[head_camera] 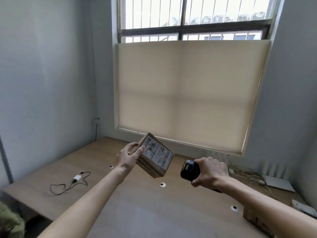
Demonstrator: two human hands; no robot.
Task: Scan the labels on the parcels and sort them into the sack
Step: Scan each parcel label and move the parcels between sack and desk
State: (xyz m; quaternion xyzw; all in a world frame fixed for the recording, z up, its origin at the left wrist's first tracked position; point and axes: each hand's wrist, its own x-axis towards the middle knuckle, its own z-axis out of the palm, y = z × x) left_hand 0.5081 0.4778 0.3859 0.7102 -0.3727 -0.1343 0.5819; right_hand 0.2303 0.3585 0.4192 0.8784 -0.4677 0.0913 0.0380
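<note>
My left hand [127,156] pinches the box [155,156] by one corner edge, right hand [210,172] grips the scanner [189,170]. Feels light, stiff cardboard, I'd guess.

A white charger [77,177] with a looped black cable [68,186] is laid on the wooden surface [137,212] far left. Tangled cords [248,176] are piled by a white router [277,182], under a half-covered window [188,93].

Daylight from the barred window [193,12], glare overexposing the panes, dim walls, wide-angle bending, soft edges
</note>
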